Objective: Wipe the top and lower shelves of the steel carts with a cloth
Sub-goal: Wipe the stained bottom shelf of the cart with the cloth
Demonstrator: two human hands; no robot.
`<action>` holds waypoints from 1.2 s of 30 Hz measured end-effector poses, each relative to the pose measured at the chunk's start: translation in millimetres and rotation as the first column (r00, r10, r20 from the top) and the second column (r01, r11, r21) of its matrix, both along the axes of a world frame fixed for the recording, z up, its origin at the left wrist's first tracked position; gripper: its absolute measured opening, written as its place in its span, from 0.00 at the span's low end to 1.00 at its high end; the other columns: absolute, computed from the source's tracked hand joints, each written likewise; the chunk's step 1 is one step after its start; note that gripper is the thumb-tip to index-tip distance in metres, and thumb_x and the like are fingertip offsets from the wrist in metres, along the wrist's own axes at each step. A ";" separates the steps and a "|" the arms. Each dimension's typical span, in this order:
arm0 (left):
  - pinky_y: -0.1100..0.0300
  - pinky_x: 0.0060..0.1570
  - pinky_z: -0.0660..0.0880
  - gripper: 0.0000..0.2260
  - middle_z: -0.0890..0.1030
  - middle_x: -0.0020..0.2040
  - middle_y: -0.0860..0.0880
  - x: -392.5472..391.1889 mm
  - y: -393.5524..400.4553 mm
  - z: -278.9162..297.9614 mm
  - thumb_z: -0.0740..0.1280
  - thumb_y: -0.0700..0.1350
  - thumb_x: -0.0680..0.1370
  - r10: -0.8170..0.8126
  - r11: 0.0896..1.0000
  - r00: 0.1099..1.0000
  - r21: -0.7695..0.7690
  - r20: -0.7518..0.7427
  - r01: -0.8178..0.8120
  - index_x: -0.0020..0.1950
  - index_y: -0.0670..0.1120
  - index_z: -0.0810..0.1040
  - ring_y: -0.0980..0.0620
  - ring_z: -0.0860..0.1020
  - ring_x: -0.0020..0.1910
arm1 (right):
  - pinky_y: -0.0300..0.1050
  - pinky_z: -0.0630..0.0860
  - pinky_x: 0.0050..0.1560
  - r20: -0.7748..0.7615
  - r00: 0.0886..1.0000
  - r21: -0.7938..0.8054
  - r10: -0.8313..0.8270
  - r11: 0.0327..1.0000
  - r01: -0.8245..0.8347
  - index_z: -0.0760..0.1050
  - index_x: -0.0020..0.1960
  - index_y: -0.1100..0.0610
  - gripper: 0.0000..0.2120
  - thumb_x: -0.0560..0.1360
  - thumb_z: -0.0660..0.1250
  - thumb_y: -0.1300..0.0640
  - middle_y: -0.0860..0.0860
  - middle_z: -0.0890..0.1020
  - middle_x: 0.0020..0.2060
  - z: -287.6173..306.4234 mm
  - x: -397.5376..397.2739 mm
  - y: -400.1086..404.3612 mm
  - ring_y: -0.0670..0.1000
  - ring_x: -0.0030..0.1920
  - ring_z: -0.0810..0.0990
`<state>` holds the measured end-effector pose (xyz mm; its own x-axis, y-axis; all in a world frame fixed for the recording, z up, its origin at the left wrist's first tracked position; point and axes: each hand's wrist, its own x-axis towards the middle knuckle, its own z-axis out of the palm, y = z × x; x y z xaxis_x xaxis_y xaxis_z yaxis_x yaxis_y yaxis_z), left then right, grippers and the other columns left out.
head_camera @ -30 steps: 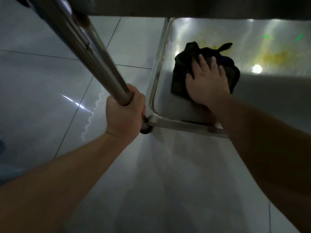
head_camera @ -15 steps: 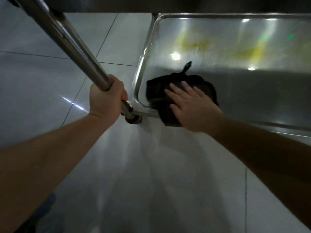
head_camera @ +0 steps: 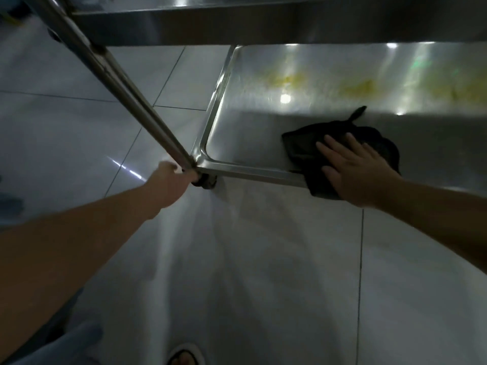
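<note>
The steel cart's lower shelf fills the upper right, with yellowish smears along its far part. A dark cloth lies on the shelf near its front rim and hangs partly over that rim. My right hand presses flat on the cloth with fingers spread. My left hand is closed around the bottom of the cart's upright steel post, just above the caster. The edge of the shelf above runs across the top.
Glossy pale floor tiles lie under and in front of the cart. A foot in a sandal shows at the bottom edge, and blue trouser cloth at the lower left.
My right hand has slid the cloth to the right along the shelf's front rim, away from the corner. My left hand has slipped down the post toward the caster.
</note>
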<state>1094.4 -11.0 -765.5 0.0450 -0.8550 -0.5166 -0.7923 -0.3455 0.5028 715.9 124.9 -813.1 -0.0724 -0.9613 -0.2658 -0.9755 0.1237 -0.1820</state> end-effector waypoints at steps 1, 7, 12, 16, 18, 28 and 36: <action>0.48 0.53 0.79 0.18 0.81 0.58 0.41 0.0 10.8 -4.4 0.74 0.53 0.78 -0.071 0.991 0.990 0.123 0.118 0.056 0.61 0.43 0.77 0.43 0.80 0.54 | 0.59 0.44 0.82 0.000 1.000 -0.005 0.019 1.000 -0.019 0.35 0.84 0.40 0.33 0.81 0.34 0.36 0.41 0.40 0.85 -0.4 12.0 -8.8 0.56 0.85 0.39; 0.59 0.44 0.79 0.10 0.83 0.52 0.56 -70.1 54.8 -2.6 0.69 0.51 0.79 -0.617 0.783 0.755 0.071 0.223 0.618 0.60 0.56 0.77 0.56 0.82 0.46 | 0.58 0.43 0.82 0.036 0.995 -0.044 0.091 0.995 -0.089 0.42 0.86 0.42 0.29 0.86 0.42 0.38 0.42 0.45 0.85 -2.5 33.8 -24.7 0.55 0.85 0.40; 0.62 0.42 0.70 0.10 0.79 0.44 0.55 -148.4 73.8 9.2 0.72 0.42 0.77 -0.753 0.602 0.645 -0.258 0.131 0.755 0.56 0.53 0.79 0.60 0.76 0.40 | 0.53 0.39 0.82 0.044 0.996 -0.048 0.078 0.996 -0.075 0.40 0.85 0.40 0.29 0.86 0.41 0.37 0.39 0.43 0.84 -4.3 -14.7 10.5 0.50 0.84 0.37; 0.57 0.48 0.74 0.12 0.78 0.48 0.52 -197.8 78.8 5.7 0.72 0.38 0.76 -0.771 0.514 0.617 -0.418 0.156 0.749 0.59 0.46 0.82 0.51 0.77 0.44 | 0.51 0.39 0.82 0.037 0.999 -0.047 -0.009 0.999 0.010 0.39 0.84 0.36 0.32 0.82 0.36 0.32 0.36 0.42 0.83 -3.1 -92.8 64.4 0.45 0.83 0.37; 0.53 0.53 0.76 0.14 0.79 0.53 0.47 -217.1 81.1 3.2 0.73 0.38 0.76 -0.767 0.491 0.617 -0.458 0.177 0.741 0.62 0.43 0.82 0.45 0.79 0.50 | 0.52 0.42 0.83 0.007 0.997 -0.032 -0.076 0.997 0.076 0.39 0.83 0.34 0.32 0.81 0.36 0.31 0.35 0.42 0.82 -1.3 -136.5 95.3 0.43 0.83 0.37; 0.51 0.70 0.68 0.21 0.71 0.74 0.44 -287.0 111.0 -23.4 0.67 0.47 0.82 -0.760 0.440 0.593 -0.461 0.265 0.771 0.74 0.42 0.74 0.42 0.72 0.71 | 0.61 0.50 0.81 -0.075 0.960 -0.046 -0.270 0.962 0.267 0.50 0.85 0.41 0.31 0.83 0.45 0.35 0.45 0.55 0.85 8.2 -199.3 143.3 0.53 0.85 0.48; 0.43 0.70 0.69 0.26 0.67 0.79 0.41 -351.7 152.8 -46.6 0.61 0.51 0.85 -0.660 0.513 0.705 -0.530 0.260 0.676 0.81 0.41 0.65 0.37 0.69 0.73 | 0.58 0.42 0.83 -0.071 0.997 -0.037 -0.011 0.999 0.008 0.45 0.86 0.41 0.32 0.82 0.41 0.36 0.44 0.46 0.86 4.5 -157.9 105.3 0.56 0.85 0.41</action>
